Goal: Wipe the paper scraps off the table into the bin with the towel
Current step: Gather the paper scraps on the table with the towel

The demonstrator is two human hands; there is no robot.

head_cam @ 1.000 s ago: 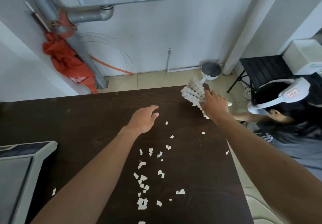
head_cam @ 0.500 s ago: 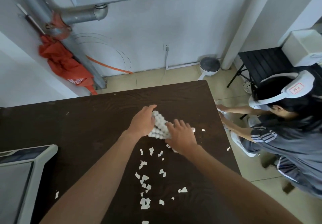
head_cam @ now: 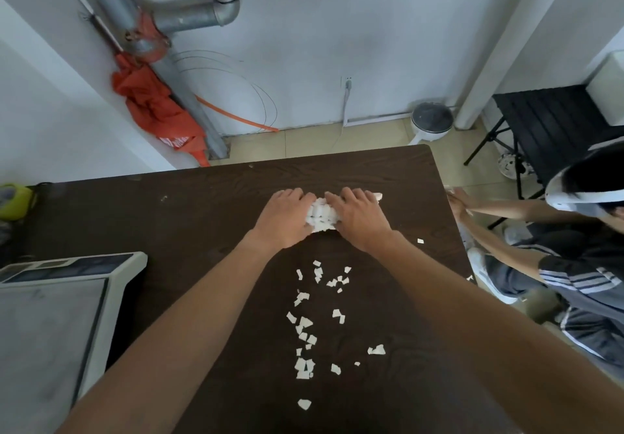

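A white knobbly towel [head_cam: 320, 214] lies flat on the dark wooden table [head_cam: 202, 210], near its far right part. My left hand [head_cam: 285, 219] presses on the towel's left side and my right hand [head_cam: 358, 219] on its right side, fingers spread over it. Several white paper scraps [head_cam: 305, 327] are strewn on the table between my forearms, nearer to me than the towel. One lone scrap [head_cam: 420, 240] lies near the right edge. A round white bin with a dark lid [head_cam: 431, 122] stands on the floor beyond the table's far right corner.
A grey and white scale [head_cam: 57, 302] occupies the left of the table. Another person [head_cam: 553, 264] crouches by the table's right edge, hands at the rim. A black folding chair [head_cam: 547, 123] stands at the right, an orange cloth [head_cam: 152, 109] hangs on the pipe.
My right hand brought the towel from the table's far right corner down onto the tabletop. Both hands now press it flat, side by side.
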